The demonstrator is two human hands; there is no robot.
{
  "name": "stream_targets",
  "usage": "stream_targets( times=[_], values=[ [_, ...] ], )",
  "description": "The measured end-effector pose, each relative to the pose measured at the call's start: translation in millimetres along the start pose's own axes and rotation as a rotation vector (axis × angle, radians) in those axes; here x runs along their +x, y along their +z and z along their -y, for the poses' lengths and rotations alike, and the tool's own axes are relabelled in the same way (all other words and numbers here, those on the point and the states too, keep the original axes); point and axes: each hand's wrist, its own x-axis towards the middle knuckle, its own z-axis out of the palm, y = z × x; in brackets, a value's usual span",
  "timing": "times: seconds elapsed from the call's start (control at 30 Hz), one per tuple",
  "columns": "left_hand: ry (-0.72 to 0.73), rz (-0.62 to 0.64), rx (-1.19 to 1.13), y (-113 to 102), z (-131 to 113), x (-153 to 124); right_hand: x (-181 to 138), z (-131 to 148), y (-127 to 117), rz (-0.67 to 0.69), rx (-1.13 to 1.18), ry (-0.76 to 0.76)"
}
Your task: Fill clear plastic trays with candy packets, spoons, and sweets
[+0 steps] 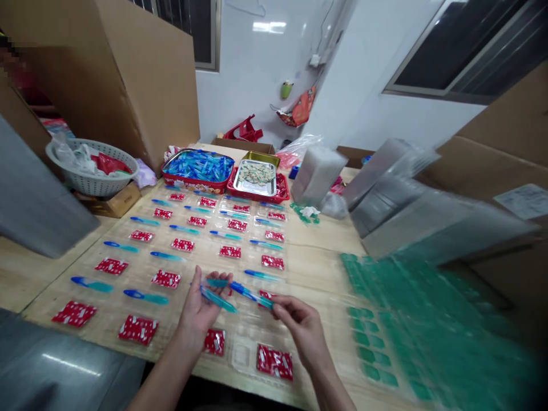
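Observation:
My left hand (200, 311), palm up, holds a couple of slim plastic sticks (219, 299) that fade from blue to teal. Between its thumb and fingertips, my right hand (302, 326) pinches the teal end of another stick (250, 293). The far end of that one reaches to my left fingertips. Under both hands lie rows of clear plastic trays (241, 355). Red printed packets (274, 362) sit in them, and many also carry a blue-teal stick (145, 296). My hands partly hide the nearer trays.
A red-sided tin (197, 184) heaped with blue sticks stands at the back. Beside it, a silver tray (256, 191) holds small pale pieces. Clear plastic stacks (319, 176) and green-marked sheets (385, 331) lie right. A grey basket (96, 185) and cardboard (149, 74) are left.

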Motion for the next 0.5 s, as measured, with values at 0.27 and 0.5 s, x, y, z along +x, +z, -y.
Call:
stream_targets(
  times=[0.27,0.5],
  values=[
    [0.177,-0.041,-0.001,-14,-49,0,-13,-31,-46,0.067,-0.365,-0.109],
    [0.234,-0.003,-0.038,-19,-57,-5,-4,-39,-25,0.112,-0.461,-0.279]
  ],
)
